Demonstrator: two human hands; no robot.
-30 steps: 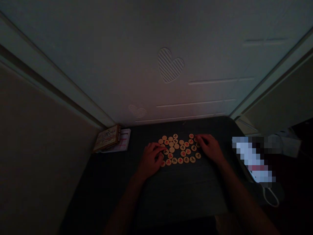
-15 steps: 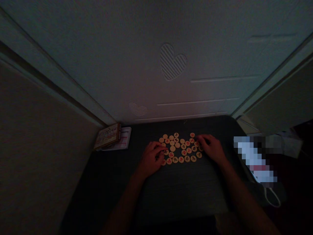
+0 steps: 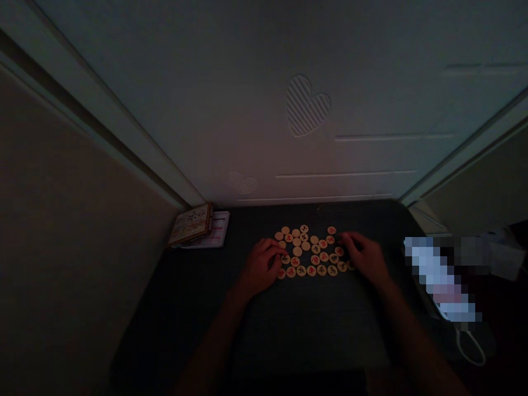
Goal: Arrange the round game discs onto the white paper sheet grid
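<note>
Disc cluster (image 3: 297, 251), red & blk marks, some blank, flat on dark table (image 3: 313, 313); L hand (image 3: 263, 265) at cluster's left edge, fingers bent over nearest discs; R hand (image 3: 365, 256) at its right edge, can't see if it's gripping any; patterned box (image 3: 190, 225) atop wht tray (image 3: 218, 234), well left of cluster; heart-embossed panel (image 3: 307, 107) behind cluster.
</note>
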